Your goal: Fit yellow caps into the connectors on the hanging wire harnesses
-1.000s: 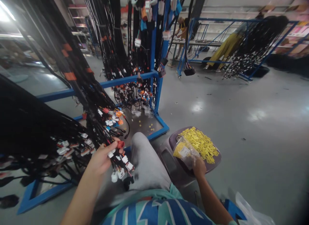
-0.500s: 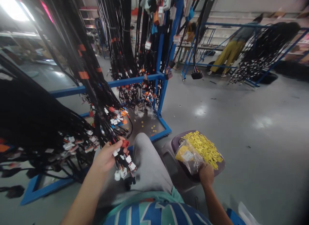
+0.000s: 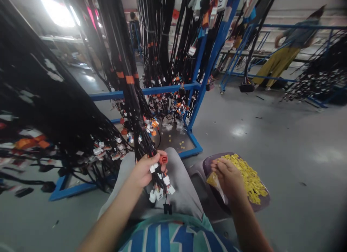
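Note:
My left hand [image 3: 145,170] is closed around the lower end of a black wire harness [image 3: 141,140]. A red connector [image 3: 163,159] sticks up by its thumb and fingertips. White connectors [image 3: 159,193] and a black connector [image 3: 167,208] dangle below that hand, over my lap. My right hand [image 3: 230,178] is over the stool with its fingers pinched together; what they hold, if anything, is too small to make out. Beneath it lies a clear plastic bag [image 3: 217,183] with yellow pieces inside, partly hidden by the hand. Loose small yellow plastic pieces [image 3: 251,178] are heaped beside it.
The yellow pieces lie on a purple-grey stool [image 3: 264,205] at my right. A blue metal rack [image 3: 199,100] with hanging harnesses stands ahead, and a thick harness bundle [image 3: 67,100] hangs at left. Farther back, a person [image 3: 284,53] stands near another blue rack [image 3: 271,77].
My right hand has moved from the bag's near end up and left to above its far end, fingers now pinched. My left hand still grips the harness. The view has shifted left.

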Demonstrator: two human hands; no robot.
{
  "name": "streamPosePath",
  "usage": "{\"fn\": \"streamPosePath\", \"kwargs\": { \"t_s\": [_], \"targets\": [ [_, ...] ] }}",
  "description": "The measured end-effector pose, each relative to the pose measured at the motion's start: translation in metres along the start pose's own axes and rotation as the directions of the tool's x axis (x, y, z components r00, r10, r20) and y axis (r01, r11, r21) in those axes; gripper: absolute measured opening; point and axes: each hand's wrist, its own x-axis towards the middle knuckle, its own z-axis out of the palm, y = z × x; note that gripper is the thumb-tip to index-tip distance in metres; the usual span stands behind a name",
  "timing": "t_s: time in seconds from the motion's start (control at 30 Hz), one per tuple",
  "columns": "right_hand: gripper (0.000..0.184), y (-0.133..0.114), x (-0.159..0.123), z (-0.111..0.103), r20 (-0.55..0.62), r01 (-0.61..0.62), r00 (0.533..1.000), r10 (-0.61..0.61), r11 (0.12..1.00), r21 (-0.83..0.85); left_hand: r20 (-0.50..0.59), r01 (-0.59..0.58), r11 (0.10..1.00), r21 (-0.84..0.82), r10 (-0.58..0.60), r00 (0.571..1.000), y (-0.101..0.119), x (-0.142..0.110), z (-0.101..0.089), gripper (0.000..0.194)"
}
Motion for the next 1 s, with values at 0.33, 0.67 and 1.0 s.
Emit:
{"fn": "streamPosePath", "kwargs": {
  "t_s": [0.33, 0.67, 1.0],
  "targets": [
    [0.029, -0.039, -0.038, 0.110, 0.602, -0.366, 0.782, 0.161, 0.901, 0.234, -0.018, 0.001, 1.000, 0.000, -0.001, 1.000, -0.001, -0.009, 0.000, 0.039],
    [0.026, -0.040, -0.041, 0.119, 0.634, -0.304, 0.765, 0.114, 0.932, 0.199, -0.015, -0.008, 1.000, -0.023, 0.007, 1.000, -0.001, -0.010, -0.004, 0.037],
    [0.015, -0.043, -0.043, 0.118, 0.649, -0.178, 0.759, 0.050, 0.975, 0.133, -0.035, 0.030, 0.999, -0.032, -0.031, 0.999, -0.001, -0.010, -0.008, 0.040]
  ]
}}
